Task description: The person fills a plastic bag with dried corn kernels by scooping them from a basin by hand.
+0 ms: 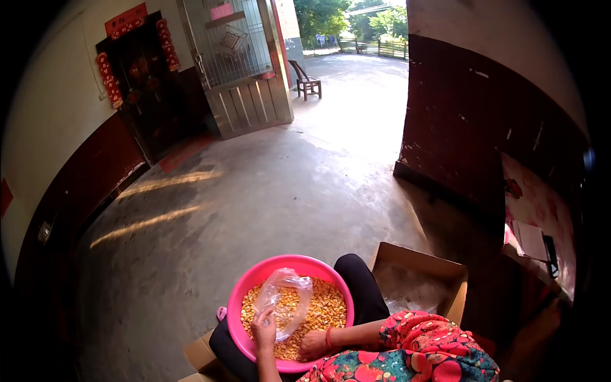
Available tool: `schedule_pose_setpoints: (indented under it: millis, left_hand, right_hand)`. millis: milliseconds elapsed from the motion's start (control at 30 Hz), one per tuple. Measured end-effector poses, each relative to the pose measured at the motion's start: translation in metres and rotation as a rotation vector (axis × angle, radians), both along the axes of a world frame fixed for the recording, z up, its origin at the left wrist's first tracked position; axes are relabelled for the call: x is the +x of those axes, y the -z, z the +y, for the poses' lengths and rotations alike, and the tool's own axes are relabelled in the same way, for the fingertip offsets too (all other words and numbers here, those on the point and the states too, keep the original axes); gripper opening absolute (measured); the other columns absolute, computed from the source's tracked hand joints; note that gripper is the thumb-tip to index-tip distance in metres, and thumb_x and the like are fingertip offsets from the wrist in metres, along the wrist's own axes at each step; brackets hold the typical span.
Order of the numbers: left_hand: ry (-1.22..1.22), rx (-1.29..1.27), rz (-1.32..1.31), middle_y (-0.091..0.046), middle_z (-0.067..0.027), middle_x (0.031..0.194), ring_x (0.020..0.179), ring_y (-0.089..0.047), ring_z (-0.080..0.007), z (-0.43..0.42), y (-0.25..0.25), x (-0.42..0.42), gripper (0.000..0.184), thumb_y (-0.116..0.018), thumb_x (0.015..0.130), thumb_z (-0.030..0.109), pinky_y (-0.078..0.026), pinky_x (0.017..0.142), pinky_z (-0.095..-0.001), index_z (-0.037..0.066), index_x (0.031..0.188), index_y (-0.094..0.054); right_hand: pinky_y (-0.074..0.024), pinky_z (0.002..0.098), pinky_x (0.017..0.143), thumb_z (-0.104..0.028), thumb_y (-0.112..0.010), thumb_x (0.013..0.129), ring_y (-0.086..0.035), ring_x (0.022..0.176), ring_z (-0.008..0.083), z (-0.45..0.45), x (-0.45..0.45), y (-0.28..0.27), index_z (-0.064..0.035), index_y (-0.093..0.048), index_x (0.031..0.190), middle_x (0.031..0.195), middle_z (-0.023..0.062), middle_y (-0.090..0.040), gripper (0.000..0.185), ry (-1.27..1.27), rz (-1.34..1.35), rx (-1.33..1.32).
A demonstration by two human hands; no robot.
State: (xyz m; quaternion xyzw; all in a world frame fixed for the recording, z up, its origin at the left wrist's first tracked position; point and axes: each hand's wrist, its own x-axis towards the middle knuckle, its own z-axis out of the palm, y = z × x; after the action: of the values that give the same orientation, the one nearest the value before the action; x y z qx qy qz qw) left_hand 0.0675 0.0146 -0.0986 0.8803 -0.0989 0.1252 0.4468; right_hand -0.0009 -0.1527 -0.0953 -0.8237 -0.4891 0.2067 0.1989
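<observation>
A pink plastic basin (235,321) full of yellow-orange corn kernels (328,305) rests between my legs. Over the kernels a clear plastic bag (299,293) stands with its mouth spread, and my left hand (264,328) pinches its near left edge. Low in the basin, to the right of the bag, my right hand (313,344) is curled down on the corn with its fingers closed around kernels. Its fingertips are partly hidden, and a red band circles that wrist.
An open cardboard box (455,270) with clear plastic inside stands at my right. Cardboard flaps (200,352) show by my left leg. Farther off are a metal door (248,95), a wooden chair (308,84) outside, and a cloth-covered table (541,204) along the right wall.
</observation>
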Motion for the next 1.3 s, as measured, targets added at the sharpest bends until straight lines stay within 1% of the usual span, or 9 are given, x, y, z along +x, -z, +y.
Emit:
schedule_pose_setpoints:
  millis: [267, 400, 467, 533, 800, 933, 1100, 1233, 1300]
  left_hand:
    - [0.008, -0.008, 0.033, -0.063, -0.0163, 0.085, 0.080, -0.061, -0.0296, 0.000, -0.003, -0.001, 0.016, -0.060, 0.072, 0.004, -0.048, 0.072, -0.0349, 0.002, 0.086, -0.066]
    - [0.017, -0.029, 0.067, -0.062, -0.0164, 0.086, 0.081, -0.060, -0.0302, 0.000, -0.006, -0.001, 0.017, -0.060, 0.072, 0.004, -0.048, 0.073, -0.0354, 0.003, 0.088, -0.066]
    - [0.021, -0.050, 0.051, -0.062, -0.0160, 0.086, 0.081, -0.060, -0.0301, -0.001, -0.009, -0.002, 0.017, -0.060, 0.072, 0.004, -0.048, 0.073, -0.0358, 0.003, 0.088, -0.066]
    - [0.018, -0.050, 0.075, -0.062, -0.0157, 0.086, 0.081, -0.060, -0.0299, -0.001, -0.011, -0.003, 0.018, -0.061, 0.072, 0.004, -0.047, 0.074, -0.0361, 0.003, 0.089, -0.066]
    - [0.015, -0.063, 0.107, -0.061, -0.0165, 0.091, 0.086, -0.059, -0.0301, -0.002, -0.024, -0.007, 0.018, -0.061, 0.073, 0.005, -0.046, 0.077, -0.0350, 0.001, 0.091, -0.065]
    - [0.018, -0.072, 0.110, -0.061, -0.0160, 0.093, 0.087, -0.059, -0.0298, -0.003, -0.025, -0.006, 0.020, -0.060, 0.073, 0.002, -0.047, 0.077, -0.0351, 0.002, 0.093, -0.064]
    - [0.010, -0.064, 0.063, -0.061, -0.0168, 0.092, 0.088, -0.059, -0.0304, -0.004, -0.027, -0.005, 0.020, -0.060, 0.073, 0.003, -0.047, 0.078, -0.0357, 0.001, 0.093, -0.064]
    - [0.022, -0.075, 0.052, -0.061, -0.0170, 0.091, 0.087, -0.059, -0.0309, -0.004, -0.028, -0.005, 0.020, -0.061, 0.072, 0.002, -0.047, 0.077, -0.0364, 0.001, 0.092, -0.064]
    - [0.005, -0.038, 0.072, -0.061, -0.0167, 0.091, 0.086, -0.059, -0.0310, -0.005, -0.032, -0.007, 0.021, -0.061, 0.071, 0.001, -0.047, 0.077, -0.0367, 0.002, 0.092, -0.064]
  right_hand:
    - [-0.0443, 0.0433, 0.059, -0.034, -0.049, 0.082, -0.056, 0.066, 0.0359, 0.003, 0.008, 0.001, -0.0017, -0.058, 0.076, 0.071, 0.0191, -0.058, 0.034, 0.168, 0.164, 0.079]
    - [-0.0378, 0.0337, 0.047, -0.038, -0.045, 0.091, -0.047, 0.047, 0.0178, 0.009, 0.021, 0.019, -0.0023, -0.053, 0.068, 0.054, 0.0050, -0.049, 0.043, 0.516, 0.606, 0.663]
    - [-0.0270, 0.0259, 0.040, -0.041, -0.043, 0.092, -0.032, 0.044, 0.0073, 0.005, 0.031, -0.002, -0.0084, -0.046, 0.063, 0.053, -0.0047, -0.034, 0.044, 0.516, 1.097, 0.706]
    - [-0.0174, 0.0215, 0.039, -0.040, -0.044, 0.091, -0.024, 0.043, 0.0032, 0.000, 0.036, -0.043, -0.0144, -0.041, 0.060, 0.052, -0.0069, -0.031, 0.041, 0.660, 1.257, 0.778]
    - [-0.0197, 0.0195, 0.038, -0.040, -0.045, 0.091, -0.027, 0.043, 0.0019, 0.015, 0.099, -0.047, -0.0155, -0.042, 0.063, 0.054, -0.0084, -0.034, 0.037, 1.064, 0.935, 1.057]
    - [-0.0338, 0.0211, 0.049, -0.031, -0.044, 0.091, -0.041, 0.055, 0.0061, 0.026, 0.118, -0.015, -0.0071, -0.051, 0.070, 0.063, -0.0031, -0.045, 0.032, 1.103, 0.656, 1.089]
    - [-0.0447, 0.0348, 0.071, -0.020, -0.046, 0.086, -0.059, 0.079, 0.0210, 0.020, 0.119, 0.015, 0.0019, -0.059, 0.087, 0.078, 0.0108, -0.060, 0.026, 1.005, 0.327, 0.733]
    - [-0.0458, 0.0349, 0.066, -0.012, -0.053, 0.083, -0.059, 0.077, 0.0263, 0.011, 0.095, -0.012, -0.0010, -0.059, 0.088, 0.078, 0.0155, -0.059, 0.013, 0.823, 0.047, 0.742]
    - [-0.0458, 0.0346, 0.066, -0.010, -0.053, 0.082, -0.059, 0.074, 0.0261, 0.010, 0.070, -0.040, -0.0005, -0.058, 0.087, 0.078, 0.0154, -0.059, 0.012, 0.721, 0.156, 0.784]
